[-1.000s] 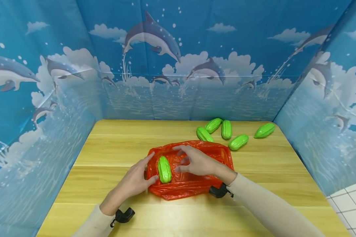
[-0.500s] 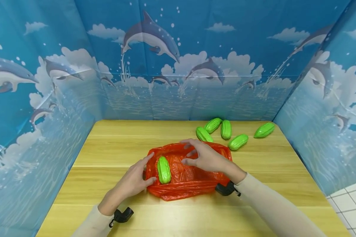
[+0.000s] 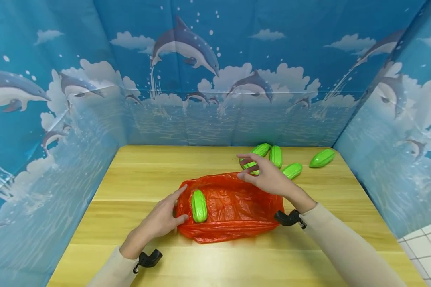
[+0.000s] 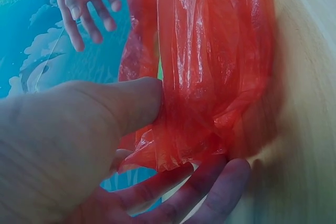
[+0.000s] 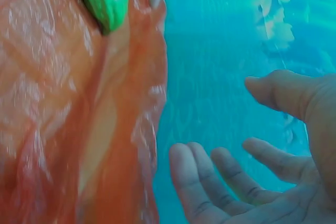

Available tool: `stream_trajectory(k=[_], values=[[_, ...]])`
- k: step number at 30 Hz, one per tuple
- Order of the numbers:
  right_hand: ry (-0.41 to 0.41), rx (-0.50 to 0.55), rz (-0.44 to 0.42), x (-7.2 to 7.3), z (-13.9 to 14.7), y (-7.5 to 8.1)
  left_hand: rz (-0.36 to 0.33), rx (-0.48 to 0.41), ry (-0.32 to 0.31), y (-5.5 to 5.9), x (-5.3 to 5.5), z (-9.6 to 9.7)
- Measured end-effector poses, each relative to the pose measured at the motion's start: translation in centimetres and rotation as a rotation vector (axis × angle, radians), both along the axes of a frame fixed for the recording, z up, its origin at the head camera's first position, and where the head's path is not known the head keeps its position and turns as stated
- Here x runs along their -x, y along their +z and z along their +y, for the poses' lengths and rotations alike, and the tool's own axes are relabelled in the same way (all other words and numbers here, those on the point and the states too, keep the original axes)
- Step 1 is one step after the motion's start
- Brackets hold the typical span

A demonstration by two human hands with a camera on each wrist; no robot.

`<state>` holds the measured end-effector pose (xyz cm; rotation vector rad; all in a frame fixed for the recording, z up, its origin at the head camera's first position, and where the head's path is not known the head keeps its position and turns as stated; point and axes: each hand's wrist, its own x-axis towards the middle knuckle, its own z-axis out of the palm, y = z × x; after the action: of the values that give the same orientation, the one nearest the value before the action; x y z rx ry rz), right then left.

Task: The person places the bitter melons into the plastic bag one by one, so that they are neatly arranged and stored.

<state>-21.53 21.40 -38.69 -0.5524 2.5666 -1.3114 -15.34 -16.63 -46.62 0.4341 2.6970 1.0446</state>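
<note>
A red plastic bag (image 3: 233, 199) lies on the table with its mouth spread wide. One green ridged vegetable, like a toy cucumber (image 3: 199, 205), rests inside at its left end. My left hand (image 3: 161, 219) grips that end. In the left wrist view, its thumb (image 4: 139, 103) lies against the bag's rim while the fingers (image 4: 226, 187) curl beneath. My right hand (image 3: 267, 175) hovers over the bag's far rim with fingers spread and nothing held. It partly covers one green vegetable behind the bag.
Beyond the bag lie more of the same vegetables: one at the back (image 3: 261, 150), an upright one (image 3: 275, 156), and one (image 3: 293, 170) half behind my wrist. Another vegetable (image 3: 322, 158) lies near the far right corner. A dolphin-print curtain (image 3: 215, 119) walls the table (image 3: 129, 175).
My right hand has moved from over the bag's middle, right and away from me, to its far rim by the loose vegetables. My left hand has stayed at the bag's left end.
</note>
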Motion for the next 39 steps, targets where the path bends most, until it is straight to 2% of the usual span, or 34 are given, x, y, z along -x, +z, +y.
stream_trajectory(k=[7, 12, 18, 25, 35, 39], values=[[-0.114, -0.024, 0.073, 0.7, 3.9, 0.4, -0.01, -0.017, -0.013, -0.2, 0.7, 0.2], [-0.206, -0.043, 0.136, 1.0, 6.8, -0.2, -0.001, -0.012, -0.018, -0.3, 0.9, 0.4], [-0.312, -0.071, 0.138, 0.8, 10.2, -1.8, -0.001, -0.008, -0.021, -0.6, 0.9, 0.8], [-0.407, -0.077, 0.188, 0.7, 13.5, -4.1, -0.008, 0.003, -0.015, -0.5, 0.7, 1.0], [-0.51, -0.068, 0.196, 1.0, 14.9, -6.6, 0.01, 0.025, -0.014, -0.5, 0.6, 0.4], [-0.534, -0.045, 0.168, 1.1, 15.4, -7.6, 0.009, 0.029, -0.014, -0.3, 0.5, 0.3]])
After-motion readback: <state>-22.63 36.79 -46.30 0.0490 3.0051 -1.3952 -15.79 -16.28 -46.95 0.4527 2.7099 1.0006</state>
